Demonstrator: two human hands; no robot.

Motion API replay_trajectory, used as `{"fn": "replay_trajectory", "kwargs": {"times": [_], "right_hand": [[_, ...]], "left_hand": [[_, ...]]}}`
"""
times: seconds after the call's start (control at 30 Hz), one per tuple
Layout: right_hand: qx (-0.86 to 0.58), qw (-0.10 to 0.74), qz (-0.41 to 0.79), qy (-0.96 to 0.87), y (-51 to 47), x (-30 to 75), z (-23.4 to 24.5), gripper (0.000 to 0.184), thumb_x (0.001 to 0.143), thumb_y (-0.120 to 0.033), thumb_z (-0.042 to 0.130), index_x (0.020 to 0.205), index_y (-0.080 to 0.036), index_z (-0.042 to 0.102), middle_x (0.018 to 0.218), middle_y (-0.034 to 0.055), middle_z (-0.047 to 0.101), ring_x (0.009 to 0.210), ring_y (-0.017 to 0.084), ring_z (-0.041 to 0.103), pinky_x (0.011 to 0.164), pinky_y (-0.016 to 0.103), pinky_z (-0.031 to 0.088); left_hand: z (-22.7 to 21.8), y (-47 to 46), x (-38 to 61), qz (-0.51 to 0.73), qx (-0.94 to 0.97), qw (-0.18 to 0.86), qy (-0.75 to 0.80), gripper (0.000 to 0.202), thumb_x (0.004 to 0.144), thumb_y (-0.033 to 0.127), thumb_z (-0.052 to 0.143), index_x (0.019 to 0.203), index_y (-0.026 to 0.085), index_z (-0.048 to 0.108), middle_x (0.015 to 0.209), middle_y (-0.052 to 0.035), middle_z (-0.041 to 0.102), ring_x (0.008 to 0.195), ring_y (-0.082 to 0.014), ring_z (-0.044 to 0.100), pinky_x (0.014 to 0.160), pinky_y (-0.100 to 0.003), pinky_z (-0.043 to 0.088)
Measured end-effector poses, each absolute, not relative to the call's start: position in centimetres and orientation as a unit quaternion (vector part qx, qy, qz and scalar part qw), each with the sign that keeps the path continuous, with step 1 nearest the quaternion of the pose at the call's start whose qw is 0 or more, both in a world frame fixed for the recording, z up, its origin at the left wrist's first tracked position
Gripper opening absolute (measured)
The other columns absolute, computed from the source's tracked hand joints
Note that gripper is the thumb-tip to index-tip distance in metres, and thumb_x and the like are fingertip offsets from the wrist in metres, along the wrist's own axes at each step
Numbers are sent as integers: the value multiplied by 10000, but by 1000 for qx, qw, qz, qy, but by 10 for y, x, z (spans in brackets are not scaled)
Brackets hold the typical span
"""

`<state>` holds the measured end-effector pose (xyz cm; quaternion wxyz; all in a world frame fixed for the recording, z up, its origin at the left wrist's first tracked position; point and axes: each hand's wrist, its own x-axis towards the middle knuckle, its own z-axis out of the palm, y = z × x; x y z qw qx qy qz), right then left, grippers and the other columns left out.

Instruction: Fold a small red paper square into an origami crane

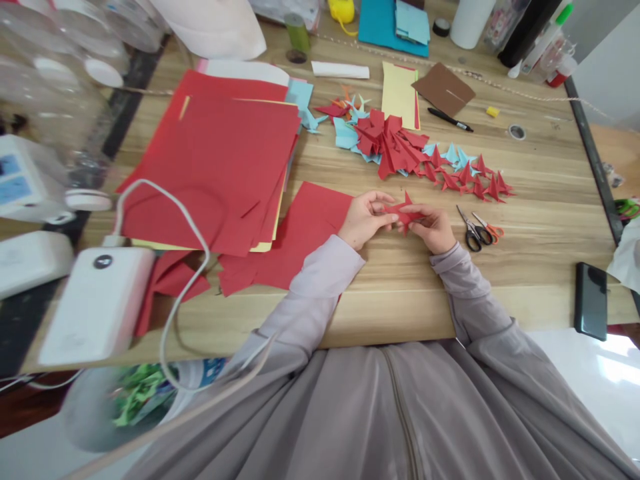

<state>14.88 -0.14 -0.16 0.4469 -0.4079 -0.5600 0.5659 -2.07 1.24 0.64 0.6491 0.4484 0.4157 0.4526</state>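
Note:
Between my two hands is a small red folded-paper piece (pixel 407 209) with pointed ends, held just above the table. My left hand (pixel 367 217) pinches its left side, and my right hand (pixel 434 227) grips its right side with thumb and fingers. Parts of the piece are hidden by the fingers. Beneath and left of my left hand lie loose red paper sheets (pixel 305 233). Beyond both hands sits a heap of red folded paper (pixel 393 143), with several small red and blue origami pieces (pixel 465 175) trailing off to its right.
A stack of red paper (pixel 215 153) covers the left side. Black-handled scissors (pixel 477 237) and orange-handled scissors (pixel 493 231) lie right of my right hand. A white power bank (pixel 95 307) with a looping cable sits front left; a phone (pixel 591 300) lies at the right edge.

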Motion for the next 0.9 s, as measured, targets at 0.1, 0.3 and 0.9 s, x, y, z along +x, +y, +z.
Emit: {"fn": "replay_trajectory", "kwargs": {"times": [0.1, 0.3, 0.9], "right_hand": [[-411, 448, 580, -543, -1, 148, 0, 305, 676, -334, 737, 929, -173, 682, 714, 14, 718, 626, 161, 676, 649, 324, 574], [-428, 454, 570, -534, -2, 144, 2, 406, 603, -410, 814, 907, -183, 672, 787, 32, 727, 614, 149, 665, 606, 300, 574], [-420, 432, 572, -557, -4, 146, 2, 450, 627, -446, 794, 952, -155, 680, 703, 30, 707, 566, 129, 633, 569, 292, 561]], "left_hand": [[5, 12, -21, 455, 451, 646, 415, 340, 607, 135, 746, 891, 133, 560, 559, 17, 641, 454, -94, 577, 491, -207, 428], [8, 11, -21, 457, 456, 645, 410, 374, 597, 145, 756, 914, 139, 557, 600, 32, 649, 484, -86, 594, 539, -215, 481], [7, 14, -23, 402, 417, 708, 403, 345, 624, 129, 774, 923, 89, 607, 583, -15, 675, 482, -119, 631, 540, -234, 518]]}}
